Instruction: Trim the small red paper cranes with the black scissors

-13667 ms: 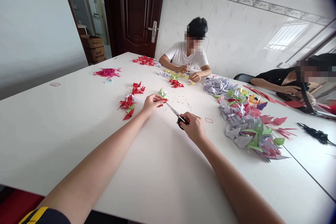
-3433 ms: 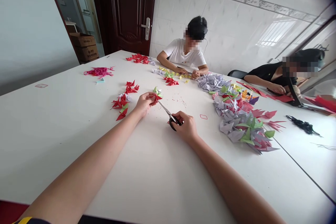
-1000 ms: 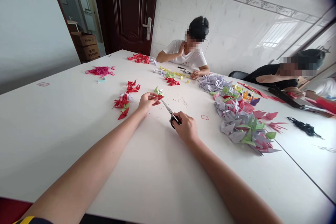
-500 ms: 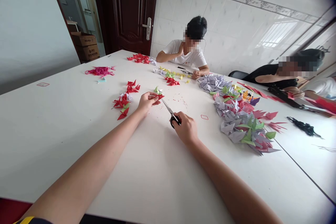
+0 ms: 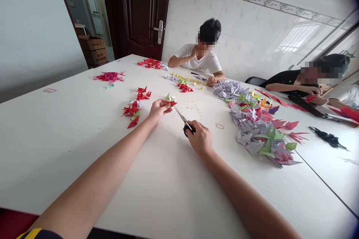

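Between the fingertips of my left hand (image 5: 159, 111) is a red paper crane (image 5: 173, 104), partly hidden by the fingers. My right hand (image 5: 201, 137) grips black-handled scissors (image 5: 181, 116), whose tips point up-left and reach the crane's edge; whether they touch it I cannot tell. Tiny red paper scraps (image 5: 196, 107) are scattered on the white table just beyond the blades. A light green paper crane (image 5: 169, 97) stands right behind my left fingers. Left of that hand lies a loose group of red, white and green cranes (image 5: 131, 109).
A big heap of grey, pink and green cranes (image 5: 259, 129) covers the table at right. Black cord (image 5: 328, 137) lies beyond it. Pink cord (image 5: 109, 77) and red cranes (image 5: 150, 63) are further back. Across the table sits a person (image 5: 206, 58); another person (image 5: 297, 82) works at far right.
The view has shifted slightly. Both my hands keep their hold on the crane and scissors, with the blade tips still by the crane. The person at far right has raised a hand.
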`<state>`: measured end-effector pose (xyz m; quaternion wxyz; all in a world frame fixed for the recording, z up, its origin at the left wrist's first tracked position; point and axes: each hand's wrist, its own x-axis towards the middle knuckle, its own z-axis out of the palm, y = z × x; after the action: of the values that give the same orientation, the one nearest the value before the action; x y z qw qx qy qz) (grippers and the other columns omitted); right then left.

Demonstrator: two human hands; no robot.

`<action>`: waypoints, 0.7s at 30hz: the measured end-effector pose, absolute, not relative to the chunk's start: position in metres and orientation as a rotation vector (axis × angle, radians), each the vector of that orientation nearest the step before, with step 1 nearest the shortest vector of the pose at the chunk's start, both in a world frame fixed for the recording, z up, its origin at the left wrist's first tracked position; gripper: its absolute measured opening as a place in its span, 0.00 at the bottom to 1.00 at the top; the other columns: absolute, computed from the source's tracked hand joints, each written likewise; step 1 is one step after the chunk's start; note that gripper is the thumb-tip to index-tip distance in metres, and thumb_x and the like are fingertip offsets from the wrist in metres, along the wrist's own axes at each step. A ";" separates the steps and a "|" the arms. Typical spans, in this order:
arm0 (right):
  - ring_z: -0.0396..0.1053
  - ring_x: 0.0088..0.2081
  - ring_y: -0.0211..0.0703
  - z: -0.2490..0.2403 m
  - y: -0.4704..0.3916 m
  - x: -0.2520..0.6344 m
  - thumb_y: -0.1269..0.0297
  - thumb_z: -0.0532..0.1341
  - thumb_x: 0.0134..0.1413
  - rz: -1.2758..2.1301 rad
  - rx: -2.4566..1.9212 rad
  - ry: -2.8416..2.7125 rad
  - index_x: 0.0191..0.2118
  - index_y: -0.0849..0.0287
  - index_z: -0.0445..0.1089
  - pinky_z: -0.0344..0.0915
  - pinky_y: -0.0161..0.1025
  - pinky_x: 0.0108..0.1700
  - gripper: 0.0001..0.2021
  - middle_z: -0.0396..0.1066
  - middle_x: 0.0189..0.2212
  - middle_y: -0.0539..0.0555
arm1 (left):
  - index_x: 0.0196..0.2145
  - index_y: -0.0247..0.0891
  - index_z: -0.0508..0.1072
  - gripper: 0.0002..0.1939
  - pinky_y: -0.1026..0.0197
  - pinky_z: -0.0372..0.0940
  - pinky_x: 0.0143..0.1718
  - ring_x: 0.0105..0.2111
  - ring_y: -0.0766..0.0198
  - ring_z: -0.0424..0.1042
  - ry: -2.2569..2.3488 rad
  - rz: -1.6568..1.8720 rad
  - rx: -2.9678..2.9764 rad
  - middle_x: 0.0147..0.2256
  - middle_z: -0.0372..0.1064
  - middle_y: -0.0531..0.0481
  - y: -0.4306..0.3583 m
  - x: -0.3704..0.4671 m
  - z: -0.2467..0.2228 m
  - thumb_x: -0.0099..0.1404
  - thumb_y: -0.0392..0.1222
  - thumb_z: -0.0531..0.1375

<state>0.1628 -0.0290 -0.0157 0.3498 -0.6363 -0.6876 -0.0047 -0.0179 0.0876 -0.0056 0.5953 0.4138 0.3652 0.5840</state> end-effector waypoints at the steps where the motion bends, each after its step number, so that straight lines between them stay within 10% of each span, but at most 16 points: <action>1: 0.72 0.32 0.43 -0.016 -0.029 0.163 0.68 0.57 0.51 -0.012 -1.647 -1.779 0.41 0.53 0.74 0.59 0.36 0.30 0.12 0.78 0.37 0.52 | 0.32 0.33 0.71 0.08 0.57 0.71 0.40 0.26 0.69 0.72 0.842 1.357 0.960 0.27 0.72 0.50 0.087 -0.018 -0.005 0.57 0.30 0.67; 21: 0.64 0.26 0.40 -0.016 -0.022 0.177 0.58 0.58 0.51 0.074 -1.537 -1.589 0.39 0.55 0.71 0.57 0.35 0.30 0.11 0.70 0.25 0.49 | 0.31 0.35 0.69 0.10 0.60 0.68 0.39 0.28 0.68 0.74 0.812 1.384 0.792 0.29 0.74 0.51 0.085 -0.028 0.000 0.53 0.28 0.66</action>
<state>0.1766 -0.0217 -0.0158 0.4484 -0.6212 -0.6420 0.0299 -0.0276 0.0854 0.0002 0.6257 0.3453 0.3539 0.6034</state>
